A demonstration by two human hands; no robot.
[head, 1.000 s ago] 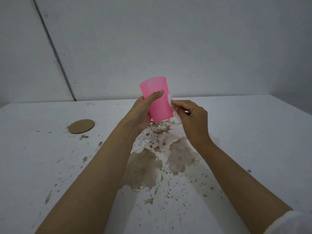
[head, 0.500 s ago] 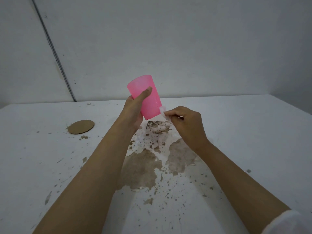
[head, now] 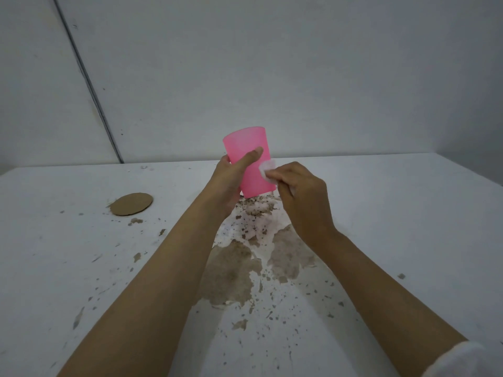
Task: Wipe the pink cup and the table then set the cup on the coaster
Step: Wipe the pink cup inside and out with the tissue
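Observation:
My left hand grips the pink cup from its left side, thumb across the front, holding it upright just above the table. My right hand pinches a small white wipe and presses it against the cup's right side. A round brown coaster lies flat on the white table at the far left. Brown spill patches and many small specks cover the table under and in front of my hands.
A grey wall stands behind the table's back edge, with a dark seam running down at the left. The table's right edge slants away at the far right. Small brown crumbs lie beside the coaster.
The cup swung left and tilted half a second ago and is now back upright near the centre. My right hand moved up from the cup's base to its right side with the wipe.

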